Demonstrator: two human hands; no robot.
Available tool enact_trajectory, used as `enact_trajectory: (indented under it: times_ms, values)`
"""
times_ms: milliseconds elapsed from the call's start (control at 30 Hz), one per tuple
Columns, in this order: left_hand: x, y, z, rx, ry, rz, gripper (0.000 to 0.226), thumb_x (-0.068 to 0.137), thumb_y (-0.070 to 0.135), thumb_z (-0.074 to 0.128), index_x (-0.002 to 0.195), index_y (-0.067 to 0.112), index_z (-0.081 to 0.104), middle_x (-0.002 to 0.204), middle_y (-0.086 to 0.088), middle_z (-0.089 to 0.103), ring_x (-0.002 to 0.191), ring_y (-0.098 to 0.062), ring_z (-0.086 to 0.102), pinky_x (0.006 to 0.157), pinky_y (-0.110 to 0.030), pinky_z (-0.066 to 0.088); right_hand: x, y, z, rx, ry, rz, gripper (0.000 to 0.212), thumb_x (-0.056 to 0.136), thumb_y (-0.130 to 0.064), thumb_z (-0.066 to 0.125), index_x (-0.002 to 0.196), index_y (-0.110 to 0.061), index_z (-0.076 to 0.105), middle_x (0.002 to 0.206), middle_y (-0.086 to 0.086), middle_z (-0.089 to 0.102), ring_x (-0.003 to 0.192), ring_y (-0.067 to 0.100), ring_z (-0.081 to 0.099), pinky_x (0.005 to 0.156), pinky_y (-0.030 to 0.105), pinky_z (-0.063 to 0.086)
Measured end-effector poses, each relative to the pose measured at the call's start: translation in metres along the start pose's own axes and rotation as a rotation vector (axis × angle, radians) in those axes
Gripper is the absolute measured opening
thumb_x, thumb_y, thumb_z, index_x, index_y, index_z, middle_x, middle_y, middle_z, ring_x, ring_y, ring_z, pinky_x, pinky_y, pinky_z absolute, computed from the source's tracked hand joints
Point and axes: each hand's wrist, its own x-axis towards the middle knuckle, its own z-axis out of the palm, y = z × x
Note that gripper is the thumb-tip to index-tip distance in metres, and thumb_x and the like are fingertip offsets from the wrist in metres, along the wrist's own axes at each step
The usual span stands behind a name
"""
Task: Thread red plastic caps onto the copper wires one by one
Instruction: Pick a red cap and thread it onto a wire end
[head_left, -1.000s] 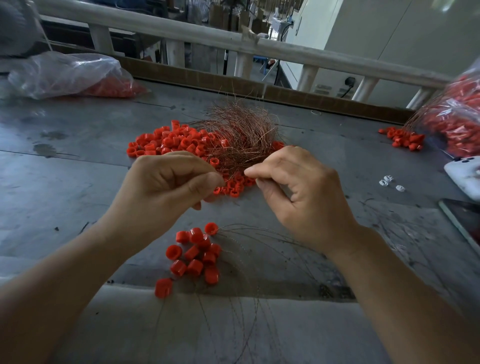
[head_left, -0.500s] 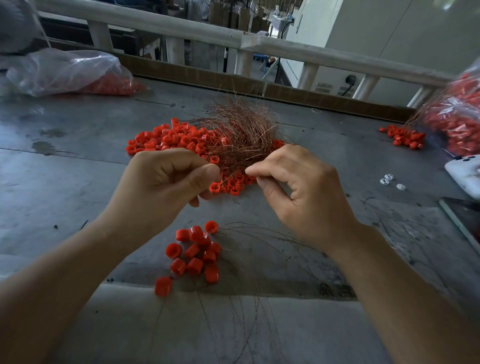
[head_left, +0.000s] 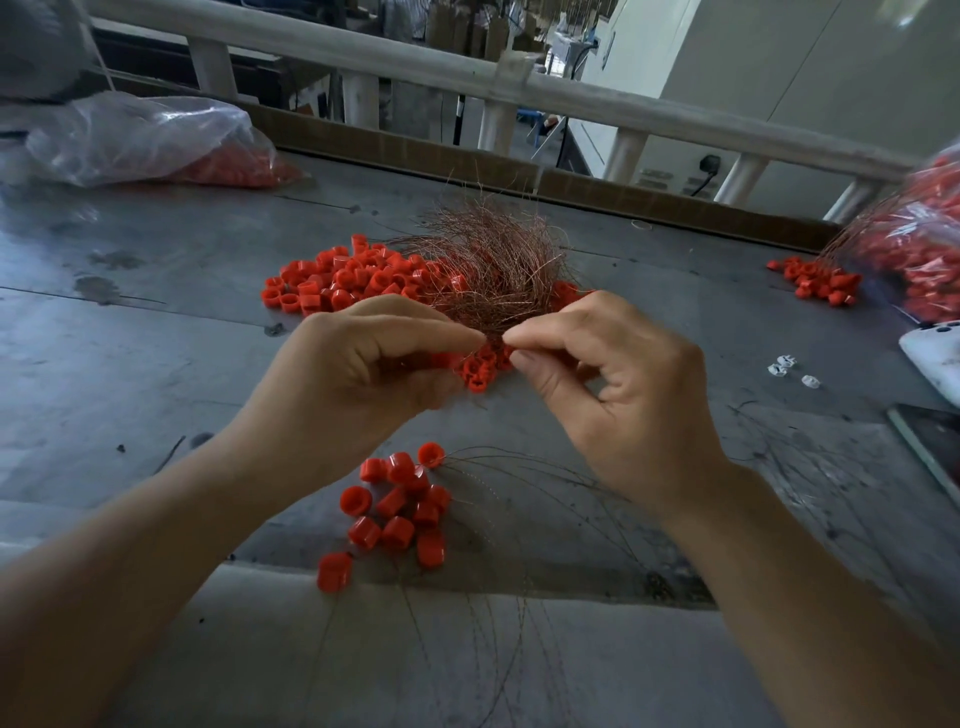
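Both hands are up off the table, fingertips almost meeting.

Left hand: fingers curled, thumb and forefinger closed on something red. It looks like 1 cap, mostly hidden by the thumb, so that's a judgement. The pinch seems to turn its hole toward the right hand.

Right hand: thumb and forefinger pressed tip to tip, other 3 fingers loosely curled out of the way. I read it as pinching 1 wire end. The strand is too thin to make out at the tips. A grip that close to the end would keep a limp strand stiff enough to aim.

Where the stock is:
- Wire bundle: just beyond the fingertips, with its base right at the pinch point. A short reach for the next strand.
- Loose cap pile: beyond the left fingers, touching the bundle, with a few caps spilling under the fingertips.
- Finished caps: below the fingers, toward the wrists, with thin wires trailing off toward the right wrist. About a dozen done, kept apart from the raw stock.
- 2 bags of more caps, far left and far right, well apart from the hands.

Step in hand: lining the wire tip up with the cap hole, probably not through yet. The task is early, with most of the bundle bare.

Risk: the strand buckles or misses the hole, or neighbouring strands snag on the right fingers.
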Motion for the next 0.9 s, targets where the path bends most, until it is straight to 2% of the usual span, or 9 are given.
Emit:
enact_trajectory:
  times_ms: [67, 167, 233, 333, 400, 500, 667, 900]
  values:
    - [0.0003, -0.0006, 0.0015, -0.076, 0.012, -0.032, 0.031, 0.069, 0.031, 0.068, 0.099, 0.037, 0.065, 0.088, 0.009, 0.068, 0.077, -0.005, 0.066, 0.071, -0.021, 0.055, 0.0001, 0.0006, -0.0013, 0.004, 0.020, 0.035, 0.009, 0.081, -0.005, 0.064, 0.089, -0.005, 0.070, 0.078, 0.002, 0.063, 0.073, 0.008, 0.056, 0.063, 0.009, 0.043]
    - [0.0009, -0.0016, 0.0022, -0.239, 0.070, -0.101, 0.032, 0.061, 0.025, 0.069, 0.090, 0.036, 0.061, 0.086, 0.006, 0.070, 0.077, -0.011, 0.068, 0.067, -0.021, 0.055, 0.0000, 0.0009, -0.0028, 0.016, 0.042, 0.068, 0.007, 0.082, -0.005, 0.064, 0.087, -0.006, 0.068, 0.075, 0.002, 0.061, 0.069, 0.009, 0.056, 0.056, 0.016, 0.045]
    - [0.0012, -0.0020, 0.0017, -0.226, 0.091, -0.097, 0.027, 0.061, 0.024, 0.070, 0.084, 0.034, 0.064, 0.085, 0.005, 0.070, 0.075, -0.012, 0.068, 0.067, -0.021, 0.055, 0.0001, 0.0009, -0.0031, 0.007, 0.046, 0.056, 0.005, 0.082, -0.004, 0.063, 0.083, -0.006, 0.067, 0.074, 0.003, 0.061, 0.068, 0.009, 0.054, 0.055, 0.018, 0.045]
    - [0.0013, -0.0006, 0.0014, -0.167, 0.094, -0.094, 0.022, 0.061, 0.027, 0.069, 0.080, 0.037, 0.066, 0.084, 0.011, 0.070, 0.073, -0.007, 0.067, 0.069, -0.017, 0.054, 0.0006, 0.0009, -0.0020, -0.012, 0.034, 0.056, 0.004, 0.082, -0.003, 0.062, 0.080, -0.004, 0.065, 0.074, 0.002, 0.059, 0.069, 0.009, 0.052, 0.058, 0.014, 0.044]
    - [0.0008, 0.0007, 0.0014, -0.131, 0.092, -0.089, 0.022, 0.061, 0.029, 0.068, 0.081, 0.038, 0.064, 0.084, 0.015, 0.069, 0.072, -0.004, 0.066, 0.069, -0.014, 0.053, 0.0003, 0.0005, -0.0014, -0.018, 0.032, 0.063, 0.004, 0.082, -0.002, 0.061, 0.079, -0.003, 0.063, 0.074, 0.000, 0.057, 0.071, 0.007, 0.050, 0.061, 0.009, 0.040]
    - [0.0005, 0.0025, 0.0016, -0.108, 0.094, -0.081, 0.024, 0.062, 0.029, 0.067, 0.084, 0.037, 0.064, 0.088, 0.014, 0.069, 0.074, -0.005, 0.067, 0.071, -0.013, 0.052, 0.0000, -0.0011, -0.0022, -0.006, 0.047, 0.079, 0.004, 0.082, -0.001, 0.060, 0.079, -0.003, 0.060, 0.076, -0.003, 0.052, 0.069, 0.005, 0.046, 0.063, 0.006, 0.037]
    - [0.0006, 0.0042, 0.0017, -0.081, 0.075, -0.078, 0.026, 0.061, 0.030, 0.067, 0.086, 0.037, 0.063, 0.091, 0.015, 0.068, 0.075, -0.004, 0.066, 0.072, -0.011, 0.051, 0.0003, -0.0053, -0.0021, 0.026, 0.058, 0.087, 0.010, 0.085, -0.012, 0.059, 0.077, -0.006, 0.058, 0.074, -0.006, 0.049, 0.063, -0.005, 0.042, 0.059, 0.007, 0.036]
    - [0.0004, 0.0034, 0.0006, -0.100, 0.057, -0.103, 0.024, 0.054, 0.045, 0.068, 0.078, 0.041, 0.065, 0.089, 0.011, 0.068, 0.072, -0.008, 0.066, 0.068, -0.019, 0.055, 0.0013, -0.0065, -0.0016, 0.022, 0.030, 0.085, 0.013, 0.084, -0.015, 0.060, 0.076, -0.005, 0.058, 0.072, -0.006, 0.049, 0.064, -0.006, 0.041, 0.057, 0.007, 0.036]
